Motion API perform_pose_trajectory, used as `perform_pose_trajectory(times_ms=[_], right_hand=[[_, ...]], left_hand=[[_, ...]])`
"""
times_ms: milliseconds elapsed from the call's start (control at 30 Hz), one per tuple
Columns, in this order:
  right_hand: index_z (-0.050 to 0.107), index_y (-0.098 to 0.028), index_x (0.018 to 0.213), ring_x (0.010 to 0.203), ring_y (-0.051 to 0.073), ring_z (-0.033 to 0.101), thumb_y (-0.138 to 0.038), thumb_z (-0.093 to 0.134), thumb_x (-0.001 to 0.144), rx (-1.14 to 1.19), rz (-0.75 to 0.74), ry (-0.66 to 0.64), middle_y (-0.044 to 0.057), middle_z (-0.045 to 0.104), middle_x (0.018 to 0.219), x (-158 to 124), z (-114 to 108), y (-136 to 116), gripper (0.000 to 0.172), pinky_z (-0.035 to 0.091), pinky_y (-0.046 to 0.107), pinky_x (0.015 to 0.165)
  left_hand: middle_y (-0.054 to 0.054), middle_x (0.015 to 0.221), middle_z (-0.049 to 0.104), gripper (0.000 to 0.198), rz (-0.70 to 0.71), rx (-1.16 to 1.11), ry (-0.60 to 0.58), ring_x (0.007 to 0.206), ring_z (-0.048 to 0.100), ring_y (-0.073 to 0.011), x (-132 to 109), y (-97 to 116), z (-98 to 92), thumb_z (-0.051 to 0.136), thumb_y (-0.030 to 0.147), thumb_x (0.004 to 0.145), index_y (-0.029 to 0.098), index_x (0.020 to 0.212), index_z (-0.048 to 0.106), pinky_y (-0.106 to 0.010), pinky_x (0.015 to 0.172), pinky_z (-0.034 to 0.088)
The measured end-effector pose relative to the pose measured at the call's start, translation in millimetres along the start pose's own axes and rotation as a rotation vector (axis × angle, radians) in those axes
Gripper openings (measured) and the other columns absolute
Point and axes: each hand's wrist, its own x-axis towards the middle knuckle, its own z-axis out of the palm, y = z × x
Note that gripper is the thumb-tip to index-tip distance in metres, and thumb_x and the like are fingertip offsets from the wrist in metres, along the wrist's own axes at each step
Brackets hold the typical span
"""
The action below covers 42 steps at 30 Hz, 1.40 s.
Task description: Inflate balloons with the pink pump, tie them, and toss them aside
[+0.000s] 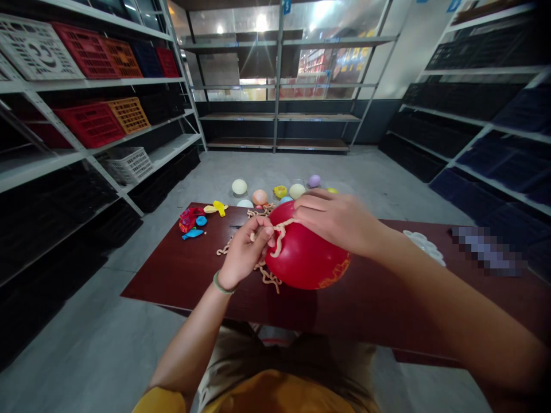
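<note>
A red balloon (307,261) with yellow print near its lower right sits in front of me, above the dark red table. Beige string (279,241) loops at its left side, by the neck. My left hand (249,244) is closed in a pinch on the string there. Over the balloon's top lies my right hand (331,215), its fingertips closed on another stretch of the same string. More curly beige string (269,277) lies on the table behind and below my left hand. The balloon's knot is hidden by fingers and string.
Uninflated red, blue and yellow balloons (191,221) lie at the table's (172,275) left end. A white scalloped item (424,246) and a blurred-out object (486,250) are at right. Several inflated balloons (260,197) rest beyond the far edge. Shelves with crates (90,123) flank the room.
</note>
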Motion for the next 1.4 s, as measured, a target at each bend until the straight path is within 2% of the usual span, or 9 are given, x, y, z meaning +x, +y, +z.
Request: perform_pose_trajectory(times_ms=[367, 700, 833, 933, 1033, 1167, 1267, 1333, 1400], right_hand=[[0.068, -0.019, 0.098, 0.107, 0.022, 0.058, -0.011, 0.041, 0.099, -0.217, -0.224, 0.004, 0.005, 0.07, 0.111, -13, -1, 10, 0.029, 0.048, 0.033, 0.077], [0.069, -0.019, 0.095, 0.103, 0.021, 0.061, -0.009, 0.042, 0.098, -0.236, -0.21, 0.1, 0.005, 0.071, 0.109, -23, 9, 14, 0.028, 0.05, 0.034, 0.079], [0.068, -0.02, 0.101, 0.106, 0.024, 0.062, -0.012, 0.047, 0.097, -0.176, -0.059, 0.18, 0.006, 0.07, 0.111, -18, 14, 11, 0.023, 0.052, 0.038, 0.081], [0.062, -0.023, 0.12, 0.112, 0.026, 0.06, -0.024, 0.053, 0.096, -0.036, 0.184, 0.314, 0.007, 0.065, 0.123, -20, 16, 13, 0.026, 0.051, 0.043, 0.092], [0.049, -0.028, 0.139, 0.127, 0.031, 0.051, -0.038, 0.063, 0.09, 0.187, 0.487, 0.504, 0.011, 0.052, 0.14, -36, 30, 19, 0.051, 0.045, 0.052, 0.104], [0.018, -0.036, 0.154, 0.144, 0.034, 0.031, -0.049, 0.062, 0.088, 0.604, 0.83, 0.701, 0.012, 0.028, 0.156, -60, 83, 23, 0.081, 0.042, 0.059, 0.105], [-0.004, -0.043, 0.154, 0.148, 0.033, 0.022, -0.061, 0.065, 0.081, 1.1, 0.958, 0.716, 0.011, 0.011, 0.163, -64, 124, 13, 0.102, 0.045, 0.059, 0.102], [-0.006, -0.047, 0.152, 0.149, 0.034, 0.017, -0.064, 0.069, 0.075, 1.381, 1.045, 0.74, 0.009, 0.0, 0.165, -58, 138, 0, 0.109, 0.05, 0.057, 0.097], [-0.005, -0.048, 0.152, 0.149, 0.031, 0.019, -0.056, 0.073, 0.076, 1.557, 1.003, 0.767, 0.005, -0.001, 0.166, -48, 142, -12, 0.11, 0.049, 0.055, 0.1]], left_hand=[[0.0, 0.071, 0.061, 0.022, 0.052, 0.255, 0.007, 0.053, 0.048, -0.0101, -4, 5, -4.4, 0.056, 0.041, 0.093, 0.02, 0.088, 0.057, -0.021, 0.051, 0.037], [0.002, 0.067, 0.059, 0.023, 0.006, 0.181, 0.013, 0.048, 0.048, -0.0087, 1, 2, 1.3, 0.058, 0.043, 0.092, 0.019, 0.089, 0.056, -0.02, 0.047, 0.039], [0.003, 0.064, 0.059, 0.025, 0.04, 0.04, 0.011, 0.052, 0.055, -0.0105, 12, 1, 4.9, 0.06, 0.043, 0.09, 0.019, 0.088, 0.054, -0.021, 0.052, 0.046], [0.003, 0.065, 0.059, 0.025, 0.099, -0.026, 0.068, 0.052, 0.055, -0.0093, 20, -5, 3.6, 0.064, 0.041, 0.089, 0.018, 0.086, 0.054, -0.021, 0.054, 0.047], [0.003, 0.068, 0.058, 0.023, 0.175, -0.092, 0.173, 0.055, 0.054, -0.008, 26, -17, 0.6, 0.064, 0.039, 0.089, 0.018, 0.086, 0.055, -0.02, 0.056, 0.046], [0.003, 0.072, 0.054, 0.021, 0.245, -0.185, 0.284, 0.06, 0.051, -0.0076, 33, -41, 0.6, 0.063, 0.037, 0.09, 0.019, 0.089, 0.055, -0.019, 0.06, 0.043], [0.003, 0.073, 0.055, 0.02, 0.212, -0.187, 0.248, 0.063, 0.053, -0.0085, 35, -59, 4.5, 0.062, 0.037, 0.091, 0.019, 0.092, 0.054, -0.02, 0.061, 0.044], [0.003, 0.073, 0.057, 0.02, 0.173, -0.168, 0.168, 0.062, 0.054, -0.0089, 34, -71, 7.3, 0.061, 0.038, 0.092, 0.019, 0.092, 0.053, -0.021, 0.062, 0.045], [0.002, 0.072, 0.058, 0.022, 0.126, -0.128, 0.072, 0.06, 0.055, -0.0093, 31, -82, 9.2, 0.061, 0.039, 0.091, 0.018, 0.09, 0.053, -0.022, 0.061, 0.046]])
